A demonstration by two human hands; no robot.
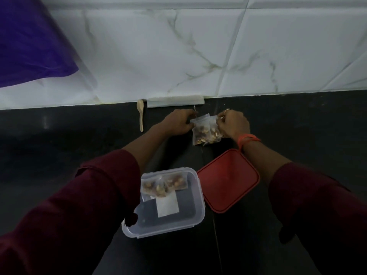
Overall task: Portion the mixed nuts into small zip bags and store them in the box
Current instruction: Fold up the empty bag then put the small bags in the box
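Two small zip bags of mixed nuts (205, 133) lie overlapping on the dark counter near the wall. My left hand (177, 123) pinches the top left corner of them. At the top right edge, my right hand (233, 124) pinches the bags with curled fingers. Closer to me stands the clear plastic box (195, 217), open, with two filled nut bags (162, 185) at its far end and a white slip of paper on its floor. The red lid (228, 180) lies flat to the right of the box.
A pale wooden spoon (140, 116) lies left of my hands by the wall. A white strip (175, 102) sits along the base of the marble-tiled wall. Purple cloth (29, 40) hangs at the upper left. The dark counter (69, 135) extends to both sides.
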